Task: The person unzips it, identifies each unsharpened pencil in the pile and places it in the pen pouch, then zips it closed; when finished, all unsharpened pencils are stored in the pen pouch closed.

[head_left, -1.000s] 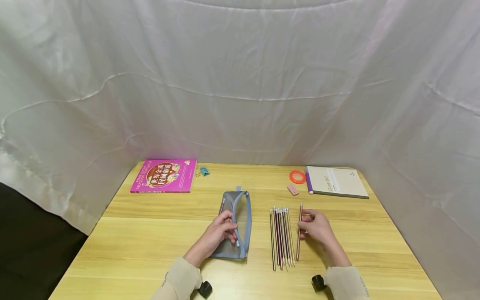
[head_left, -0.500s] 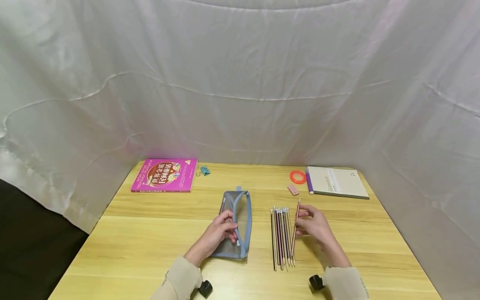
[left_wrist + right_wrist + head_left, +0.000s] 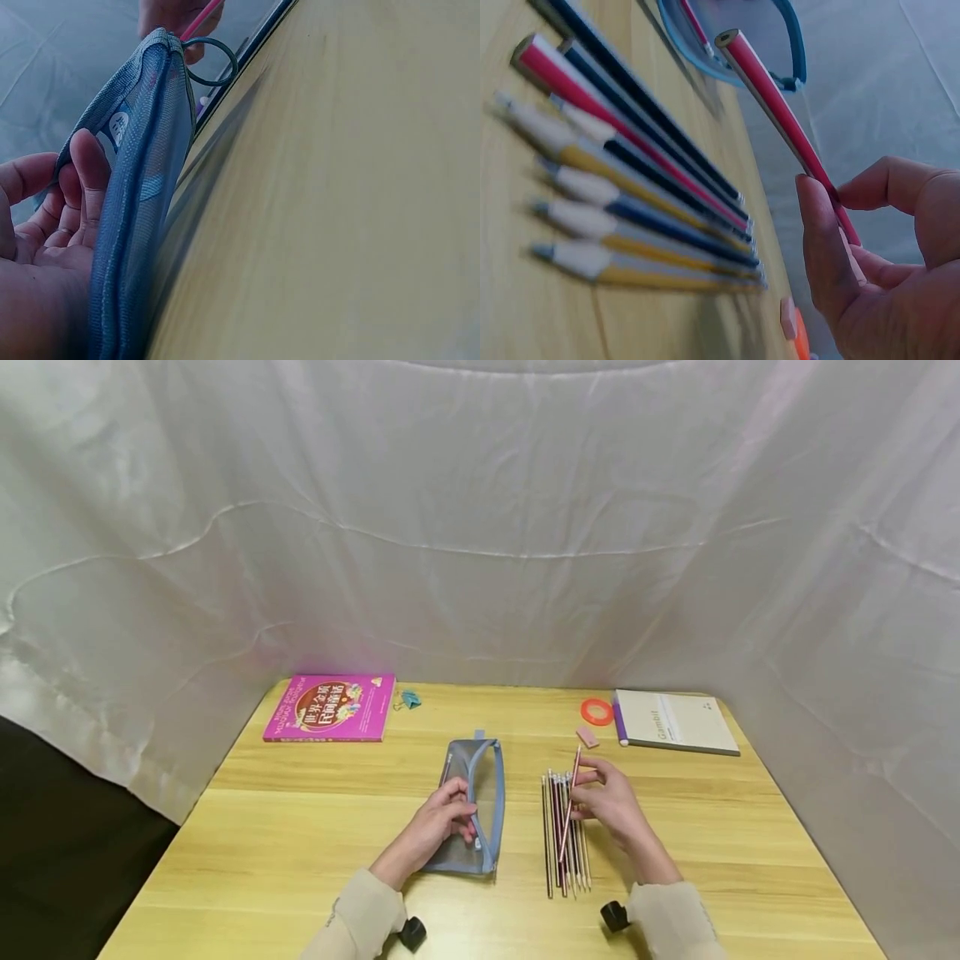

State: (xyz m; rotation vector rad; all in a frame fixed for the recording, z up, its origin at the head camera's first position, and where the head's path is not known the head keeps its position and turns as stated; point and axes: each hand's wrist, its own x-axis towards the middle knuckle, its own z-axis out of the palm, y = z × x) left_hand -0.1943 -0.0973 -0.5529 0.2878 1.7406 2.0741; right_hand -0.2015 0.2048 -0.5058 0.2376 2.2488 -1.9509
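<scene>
My left hand [image 3: 435,825] pinches the edge of a blue-grey mesh pencil case [image 3: 154,180] between thumb and fingers. The case's zipped mouth gapes toward the right, and one pencil [image 3: 695,24] shows inside it. In my right hand [image 3: 611,802] a red-and-silver striped pencil [image 3: 776,105] is pinched between thumb and fingers, its flat unsharpened end pointing away from the hand in the right wrist view. That pencil is held over a row of several pencils [image 3: 637,150] lying side by side on the table, some sharpened, some blunt-ended.
Behind the pencils lie a pink eraser [image 3: 587,737], an orange tape roll [image 3: 597,712] and a pale notebook [image 3: 677,722] with a purple marker [image 3: 620,720] along its edge. A magenta book [image 3: 330,708] and a teal binder clip [image 3: 410,699] are at the back left of the wooden table [image 3: 285,835].
My right hand has lifted the red pencil and carried it left, from beside the row to above it. My left hand stays put on the pencil case.
</scene>
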